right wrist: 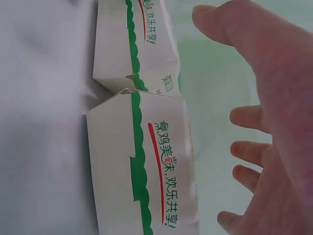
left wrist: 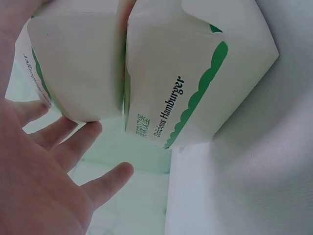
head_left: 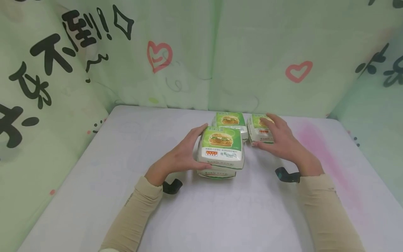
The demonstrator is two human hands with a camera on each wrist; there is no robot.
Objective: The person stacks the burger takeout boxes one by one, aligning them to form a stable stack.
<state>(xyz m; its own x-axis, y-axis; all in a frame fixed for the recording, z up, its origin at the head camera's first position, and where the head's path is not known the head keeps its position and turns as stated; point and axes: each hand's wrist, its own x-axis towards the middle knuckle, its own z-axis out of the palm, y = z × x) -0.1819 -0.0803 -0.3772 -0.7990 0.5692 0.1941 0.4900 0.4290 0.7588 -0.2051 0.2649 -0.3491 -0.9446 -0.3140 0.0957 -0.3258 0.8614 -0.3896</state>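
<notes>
My left hand (head_left: 179, 154) grips a white and green hamburger box (head_left: 221, 148), thumb at the front and fingers at the far side. Under it sits a second hamburger box (head_left: 217, 174), mostly hidden in the head view; in the left wrist view this lower box (left wrist: 171, 83) rests on the table, its top against the upper one. Over the back right hamburger box (head_left: 262, 133), my right hand (head_left: 288, 145) is spread. In the right wrist view, a gap separates its fingers from the box side (right wrist: 142, 161).
Another hamburger box (head_left: 229, 120) stands behind the stack, just left of the back right one. The white table (head_left: 252, 217) meets a pale green curtain (head_left: 252, 52) along its back edge. Black wrist pieces (head_left: 287, 175) stick out beside both sleeves.
</notes>
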